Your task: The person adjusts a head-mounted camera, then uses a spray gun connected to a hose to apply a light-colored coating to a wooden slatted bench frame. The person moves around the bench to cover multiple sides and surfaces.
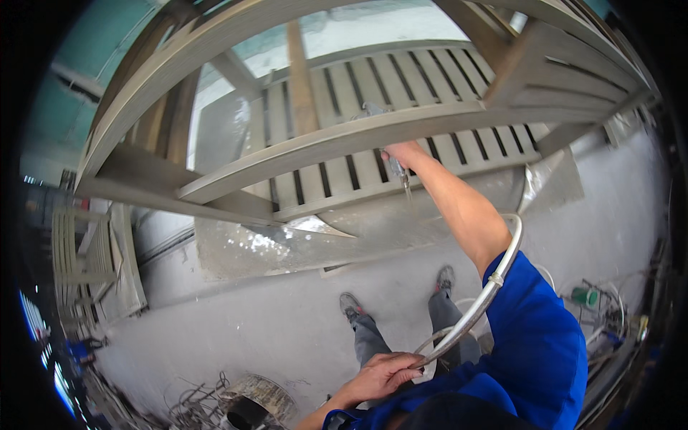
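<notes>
My right hand is closed round the handle of a metal spray gun, just below and behind the front rail of a large grey-brown wooden furniture frame. The gun's upper part shows above this rail, over a slatted shelf; the trigger and some fingers are hidden. A pale hose loops past my right upper arm down to my left hand, whose fingers close on it near my body.
Thin sheets lie beneath the frame. A smaller slatted wooden piece stands at the left. At the lower left are a round, crusted container and tangled wires; a green can sits among clutter at the right.
</notes>
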`<state>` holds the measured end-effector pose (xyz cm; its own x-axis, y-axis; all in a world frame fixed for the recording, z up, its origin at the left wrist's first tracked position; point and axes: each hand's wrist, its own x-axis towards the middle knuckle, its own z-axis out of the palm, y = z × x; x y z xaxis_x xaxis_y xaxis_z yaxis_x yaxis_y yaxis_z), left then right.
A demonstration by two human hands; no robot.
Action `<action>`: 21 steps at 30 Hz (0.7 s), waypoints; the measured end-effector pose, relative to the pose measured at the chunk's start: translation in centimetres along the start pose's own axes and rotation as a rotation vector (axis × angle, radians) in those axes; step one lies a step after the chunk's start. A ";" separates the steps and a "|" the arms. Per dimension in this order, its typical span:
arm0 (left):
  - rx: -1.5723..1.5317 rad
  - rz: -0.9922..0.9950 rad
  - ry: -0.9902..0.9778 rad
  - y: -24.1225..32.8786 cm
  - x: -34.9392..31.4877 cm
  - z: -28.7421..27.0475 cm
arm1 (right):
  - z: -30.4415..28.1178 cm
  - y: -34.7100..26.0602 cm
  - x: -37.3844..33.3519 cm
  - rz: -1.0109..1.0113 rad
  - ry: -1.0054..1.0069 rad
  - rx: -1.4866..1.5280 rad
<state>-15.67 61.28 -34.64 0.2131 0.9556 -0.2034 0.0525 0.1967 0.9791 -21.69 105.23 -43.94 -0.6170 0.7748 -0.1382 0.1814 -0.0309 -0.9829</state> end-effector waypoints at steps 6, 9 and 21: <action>-0.038 0.060 -0.063 2.2 0.6 -0.2 | -20.8 5.1 -6.6 0.169 0.762 -0.378; 0.001 0.164 -0.077 2.9 1.0 -0.8 | -28.9 4.4 -12.2 0.032 1.091 -0.670; 0.156 0.118 -0.017 7.9 -2.5 0.4 | -3.0 -1.7 -13.2 0.293 0.032 0.177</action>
<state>-15.45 60.36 -26.42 0.2431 0.9659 -0.0892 0.1769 0.0463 0.9831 -11.54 96.97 -40.04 -0.5337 0.7358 -0.4169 0.2101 -0.3621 -0.9081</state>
